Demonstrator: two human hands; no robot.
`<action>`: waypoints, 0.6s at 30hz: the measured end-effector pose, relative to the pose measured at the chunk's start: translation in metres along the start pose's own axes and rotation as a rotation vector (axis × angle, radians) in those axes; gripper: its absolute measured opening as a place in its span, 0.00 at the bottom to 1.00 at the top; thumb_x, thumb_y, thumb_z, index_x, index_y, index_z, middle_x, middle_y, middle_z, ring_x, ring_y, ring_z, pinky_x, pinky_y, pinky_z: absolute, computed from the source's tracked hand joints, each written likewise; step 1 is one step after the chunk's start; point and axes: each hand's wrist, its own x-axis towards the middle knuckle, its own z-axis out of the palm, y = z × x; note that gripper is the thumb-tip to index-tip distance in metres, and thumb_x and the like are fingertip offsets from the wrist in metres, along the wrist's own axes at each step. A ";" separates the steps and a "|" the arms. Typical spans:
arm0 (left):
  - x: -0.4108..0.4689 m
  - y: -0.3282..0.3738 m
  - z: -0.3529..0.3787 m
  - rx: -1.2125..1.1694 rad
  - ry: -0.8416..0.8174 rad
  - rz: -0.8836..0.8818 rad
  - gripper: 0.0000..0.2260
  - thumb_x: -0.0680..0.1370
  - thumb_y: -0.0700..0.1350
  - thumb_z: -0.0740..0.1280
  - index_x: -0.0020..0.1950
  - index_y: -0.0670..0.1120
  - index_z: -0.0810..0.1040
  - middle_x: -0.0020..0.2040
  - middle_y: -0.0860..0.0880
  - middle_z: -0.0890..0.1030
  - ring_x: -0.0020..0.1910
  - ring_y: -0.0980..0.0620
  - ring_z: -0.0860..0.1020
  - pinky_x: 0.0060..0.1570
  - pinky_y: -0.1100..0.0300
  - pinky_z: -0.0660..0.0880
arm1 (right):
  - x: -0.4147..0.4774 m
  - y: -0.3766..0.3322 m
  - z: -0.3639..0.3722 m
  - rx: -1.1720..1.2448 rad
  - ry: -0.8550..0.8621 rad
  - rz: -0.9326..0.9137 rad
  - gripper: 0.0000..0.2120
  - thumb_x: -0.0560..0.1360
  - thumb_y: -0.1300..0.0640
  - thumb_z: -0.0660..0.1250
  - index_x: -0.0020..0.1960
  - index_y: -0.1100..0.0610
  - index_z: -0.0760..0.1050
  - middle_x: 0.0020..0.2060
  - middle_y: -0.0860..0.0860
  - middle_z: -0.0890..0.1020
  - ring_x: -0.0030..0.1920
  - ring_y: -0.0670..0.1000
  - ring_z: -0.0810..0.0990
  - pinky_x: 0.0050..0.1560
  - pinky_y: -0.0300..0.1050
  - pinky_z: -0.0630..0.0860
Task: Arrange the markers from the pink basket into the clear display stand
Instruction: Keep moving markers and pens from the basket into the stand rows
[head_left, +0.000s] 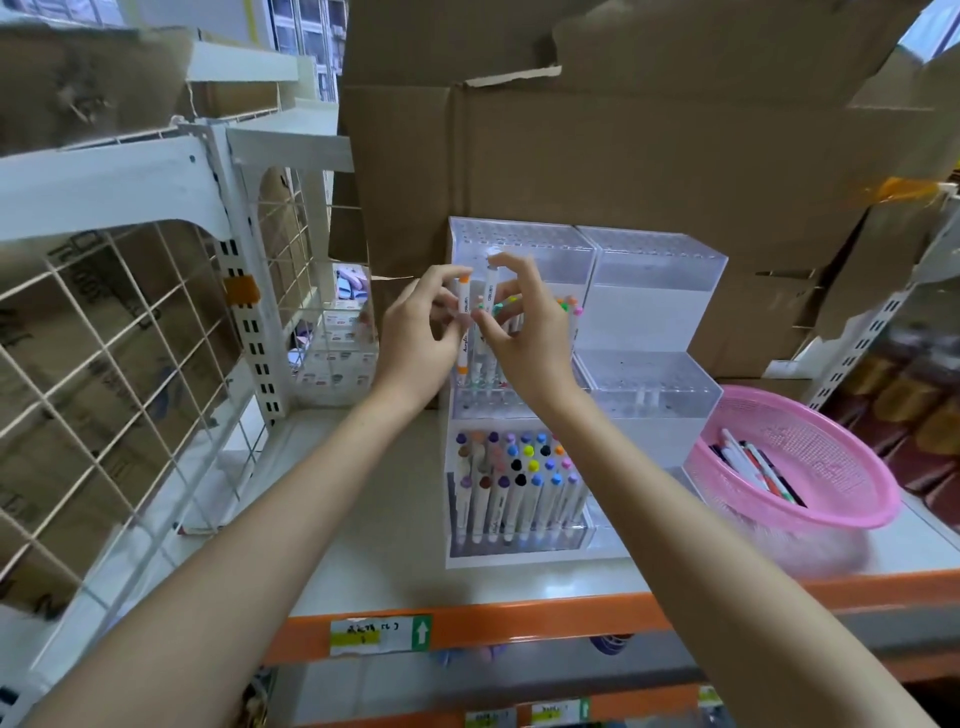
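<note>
A shop stockroom: labelled orange shelving (519, 621), stacked cardboard boxes (649, 156), white wire racks (130, 338).

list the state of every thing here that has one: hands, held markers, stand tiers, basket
left hand, grips the orange-capped marker, upright
right hand, pinches the white marker, upright
bottom tier, packed with standing markers
middle tier, partly filled
top tier, holes unfilled
pink basket, upright, loose markers lying inside
</note>
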 end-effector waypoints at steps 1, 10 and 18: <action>-0.001 -0.001 0.000 0.027 -0.017 0.019 0.19 0.74 0.33 0.68 0.61 0.50 0.75 0.47 0.47 0.78 0.43 0.57 0.78 0.45 0.72 0.73 | -0.001 0.000 0.000 -0.006 0.003 -0.004 0.22 0.72 0.65 0.71 0.63 0.54 0.71 0.38 0.45 0.73 0.34 0.46 0.76 0.36 0.29 0.71; -0.014 -0.007 0.001 0.089 -0.067 0.056 0.17 0.73 0.32 0.69 0.59 0.46 0.76 0.48 0.50 0.75 0.45 0.55 0.78 0.45 0.74 0.72 | -0.006 0.003 0.001 -0.018 0.020 -0.013 0.21 0.72 0.66 0.70 0.62 0.55 0.71 0.39 0.52 0.76 0.36 0.49 0.78 0.36 0.29 0.71; -0.022 -0.008 0.001 0.109 -0.096 0.059 0.16 0.73 0.31 0.68 0.58 0.44 0.75 0.47 0.51 0.73 0.44 0.53 0.77 0.43 0.68 0.75 | -0.009 0.002 0.001 -0.029 0.006 -0.011 0.20 0.73 0.66 0.70 0.61 0.55 0.71 0.39 0.47 0.75 0.36 0.44 0.77 0.36 0.29 0.71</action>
